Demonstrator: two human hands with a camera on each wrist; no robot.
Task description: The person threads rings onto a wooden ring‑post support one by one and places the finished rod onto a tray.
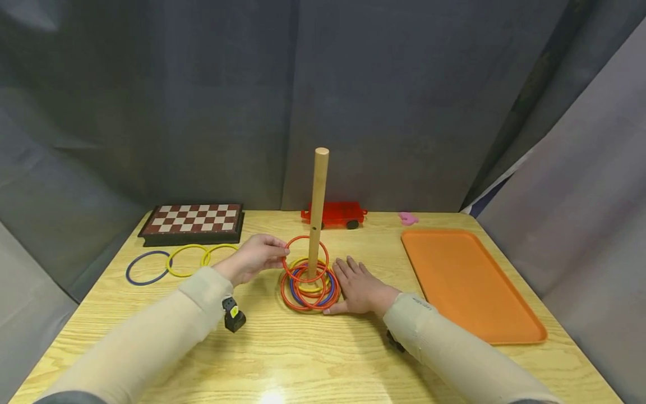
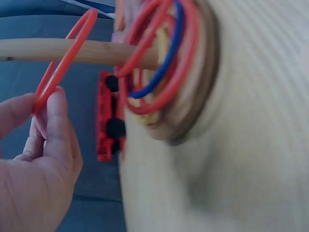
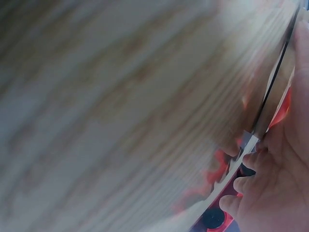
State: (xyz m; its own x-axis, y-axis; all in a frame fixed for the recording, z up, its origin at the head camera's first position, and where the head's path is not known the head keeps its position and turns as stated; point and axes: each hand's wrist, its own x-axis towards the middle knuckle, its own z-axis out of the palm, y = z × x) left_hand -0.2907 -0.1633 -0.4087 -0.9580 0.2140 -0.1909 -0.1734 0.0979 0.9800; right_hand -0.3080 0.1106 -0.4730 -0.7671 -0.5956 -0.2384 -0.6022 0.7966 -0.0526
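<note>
My left hand [image 1: 254, 258] pinches a red ring [image 1: 327, 255] between thumb and fingers. In the left wrist view that ring [image 2: 67, 57] hangs tilted around the wooden peg [image 2: 96, 50], above the other rings. The upright peg [image 1: 318, 196] rises from a round wooden base [image 2: 205, 92]. Several red, blue and yellow rings lie stacked loosely about its foot, a blue ring [image 2: 166, 63] among them. Right of the pile, my right hand [image 1: 360, 289] rests with fingers straight and spread, close against the rings and base. The right wrist view is blurred.
At the left lie a blue ring [image 1: 132, 264] and two yellow rings [image 1: 188, 246], near a checkered board box [image 1: 197, 219]. Behind the peg stands a red toy wagon [image 1: 340, 213]. A pink piece [image 1: 407, 218] and an orange tray [image 1: 469, 286] are to the right.
</note>
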